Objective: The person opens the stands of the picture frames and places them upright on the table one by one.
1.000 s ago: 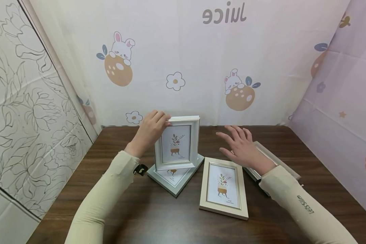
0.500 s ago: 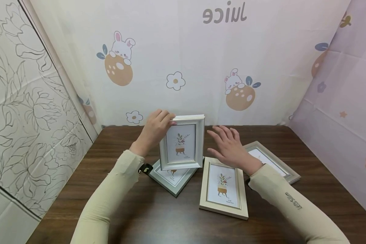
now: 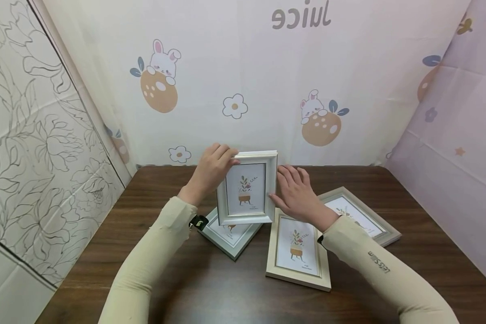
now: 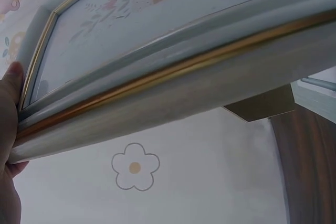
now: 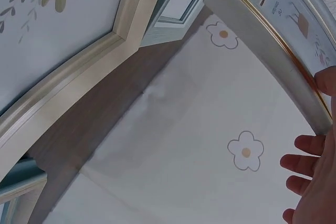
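Observation:
In the head view my left hand [image 3: 212, 168] grips the upper left corner of a white picture frame [image 3: 271, 180], thumb in front and fingers at the top and back. Its gold trim [image 4: 142, 83] shows in the left wrist view. The frame is upright, its plant picture facing me, overlapping a grey-green picture frame [image 3: 235, 246] that lies flat; whether they touch cannot be told. My right hand [image 3: 299, 193] is at the white frame's right edge. The right thumb [image 5: 326, 81] lies on the front, the other fingers [image 5: 302, 164] reach behind the edge.
A cream picture frame [image 3: 270, 256] lies flat on the brown wooden table [image 3: 178, 279], below my right hand. A grey-beige picture frame [image 3: 382, 216] lies at the right, partly behind my right forearm. A printed curtain [image 3: 251, 67] rises behind the table.
My left hand has carried the white picture frame to the right. My right hand has come left from over the right-hand frames to the white frame's right edge.

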